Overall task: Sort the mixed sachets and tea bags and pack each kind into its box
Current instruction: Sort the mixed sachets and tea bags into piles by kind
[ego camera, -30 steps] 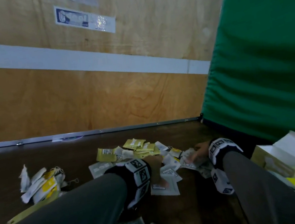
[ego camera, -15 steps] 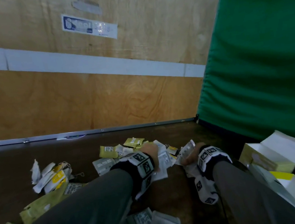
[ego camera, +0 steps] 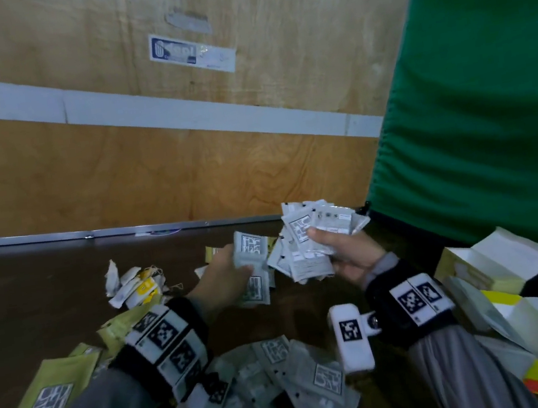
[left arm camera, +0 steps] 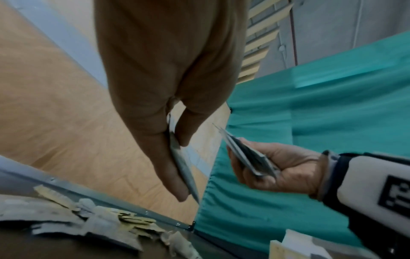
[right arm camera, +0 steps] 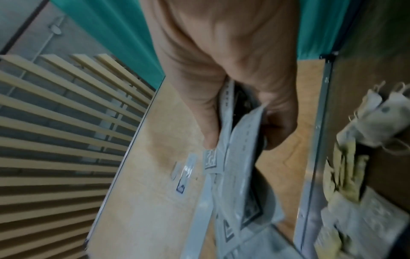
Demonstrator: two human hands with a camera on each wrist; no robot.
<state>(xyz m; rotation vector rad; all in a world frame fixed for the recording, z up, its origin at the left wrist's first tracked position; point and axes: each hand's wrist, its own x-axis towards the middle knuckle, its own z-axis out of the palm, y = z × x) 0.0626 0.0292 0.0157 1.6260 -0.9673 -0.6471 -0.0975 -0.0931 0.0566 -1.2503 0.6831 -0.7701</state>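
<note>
Sorting barely underway — right hand (ego camera: 350, 254) grips a fan of grey printed sachets (ego camera: 314, 242), left hand (ego camera: 226, 275) pinches a few more (ego camera: 251, 258), both above the dark bench (ego camera: 31, 292) where tea bags (ego camera: 134, 286) lie loose, the open white cardboard boxes (ego camera: 497, 261) beside it not visibly filled.

The flat paper sachets (ego camera: 311, 243) fanned out in the right hand (ego camera: 350, 254) are pale grey-white, each printed with a black maze-like square. The left hand (ego camera: 226, 279) holds a few sachets of the same grey-white (ego camera: 251, 258). The dark brown wooden desk (ego camera: 33, 306) carries olive-green sachets (ego camera: 45, 391) with a grey-and-black printed panel, and small white tea bags with bright yellow tags (ego camera: 137, 284). Right of the desk, the open cardboard boxes (ego camera: 517, 307) are white, yellow and cream. Black wrist bands (ego camera: 166, 342) bear white tiles with black square codes. Behind the desk are a tan plywood wall (ego camera: 152, 171) with a pale grey stripe and a green cloth curtain (ego camera: 486, 86).
</note>
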